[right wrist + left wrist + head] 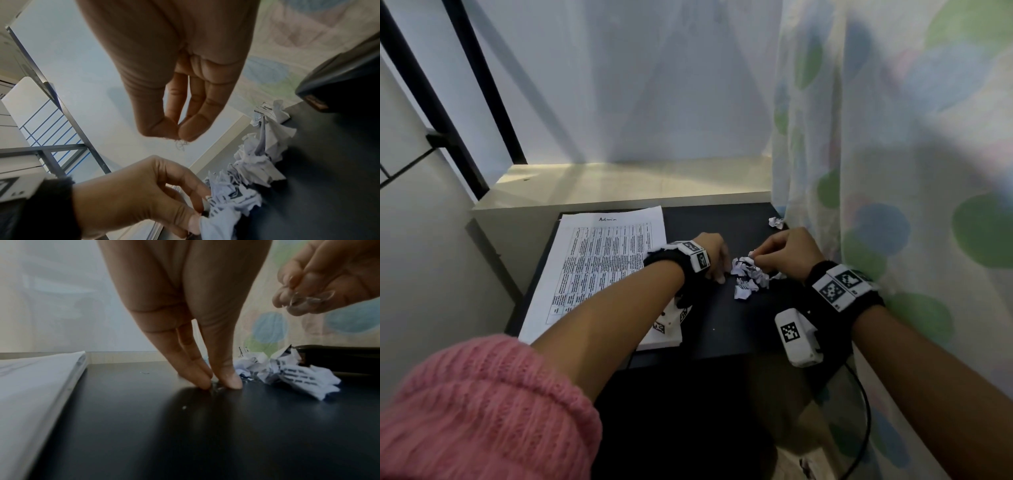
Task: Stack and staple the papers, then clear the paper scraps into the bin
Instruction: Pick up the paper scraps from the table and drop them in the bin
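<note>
A stack of printed papers (599, 270) lies on the left of the black table (722, 329). A pile of crumpled paper scraps (748, 279) sits between my hands, and is also seen as scraps (287, 374) and scraps (246, 178). My left hand (218, 386) pinches a tiny glinting bit against the table, right beside the pile. My right hand (179, 136) hovers above the pile and pinches a thin thread-like bit. A black stapler (337, 360) lies behind the scraps, hidden under my right hand in the head view.
One more crumpled scrap (776, 222) lies at the table's back right by the dotted curtain (893, 205). A pale ledge (637, 185) runs behind the table. A black metal frame (465, 120) stands at the left. The table's front edge (688, 358) is near my forearms.
</note>
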`<state>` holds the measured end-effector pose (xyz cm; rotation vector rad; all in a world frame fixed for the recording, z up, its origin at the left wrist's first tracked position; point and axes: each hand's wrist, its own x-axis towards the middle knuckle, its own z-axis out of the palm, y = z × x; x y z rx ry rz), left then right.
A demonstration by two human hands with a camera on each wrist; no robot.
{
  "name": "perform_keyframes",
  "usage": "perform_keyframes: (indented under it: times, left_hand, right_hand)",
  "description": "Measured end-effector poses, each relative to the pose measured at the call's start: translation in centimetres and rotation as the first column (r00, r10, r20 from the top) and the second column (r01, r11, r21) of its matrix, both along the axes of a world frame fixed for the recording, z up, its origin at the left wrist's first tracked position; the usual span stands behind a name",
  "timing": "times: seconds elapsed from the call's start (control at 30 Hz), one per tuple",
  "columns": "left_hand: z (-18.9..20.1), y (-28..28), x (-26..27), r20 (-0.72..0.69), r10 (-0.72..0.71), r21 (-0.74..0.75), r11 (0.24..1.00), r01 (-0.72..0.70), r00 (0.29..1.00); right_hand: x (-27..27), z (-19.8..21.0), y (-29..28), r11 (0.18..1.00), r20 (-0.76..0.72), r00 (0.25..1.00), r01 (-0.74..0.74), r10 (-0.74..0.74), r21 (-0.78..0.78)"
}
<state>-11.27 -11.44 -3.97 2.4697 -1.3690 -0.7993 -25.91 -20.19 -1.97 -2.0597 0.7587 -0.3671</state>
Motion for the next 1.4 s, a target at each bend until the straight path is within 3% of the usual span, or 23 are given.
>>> perform_keyframes:
  times: [0.23, 0.43, 0.63, 0.93, 1.07, 1.2, 1.4]
  left_hand:
    - [-0.3, 0.0, 0.0, -0.029, 0.04, -0.032, 0.999, -0.041, 0.999]
    - [-0.4, 0.1, -1.4, 0.157, 0.183, -0.067, 0.982, -0.174, 0.971]
    - [0.0, -0.6, -2.3, 0.195, 0.227, -0.057, 0.974, -0.22, 0.954]
    - [1.0, 0.1, -3.9, 0.2, 0.102, 0.052, 0.992, -0.115, 0.974]
    - [1.1, 1.0, -4.5, 0.219, 0.06, 0.173, 0.98, -0.099, 0.974]
    - [3.2, 4.3, -3.6, 0.176, 0.127, -0.013, 0.992, -0.126, 0.976]
    - [5.0, 13.6, -0.1, 0.015, 0.3, -0.226, 0.93, -0.289, 0.954]
  right_hand:
    - [0.2, 0.1, 0.2, 1.0, 0.005, 1.0, 0.011, -0.011, 0.006]
    - [0.0, 0.4, 0.4, 0.999, 0.018, 1.0, 0.023, -0.024, 0.039]
    - [0.0, 0.5, 0.7, 0.999, 0.034, 0.999, 0.028, -0.03, 0.043]
    - [-0.7, 0.5, 1.6, 0.997, 0.042, 0.999, 0.028, -0.031, 0.068]
    - [-1.1, 1.1, 2.6, 0.995, 0.067, 0.996, 0.051, -0.057, 0.088]
    - [-1.2, 2.4, 4.3, 0.991, 0.122, 0.991, 0.044, -0.059, 0.128]
    - [1.7, 3.5, 10.5, 0.98, 0.197, 0.979, -0.092, 0.056, 0.178]
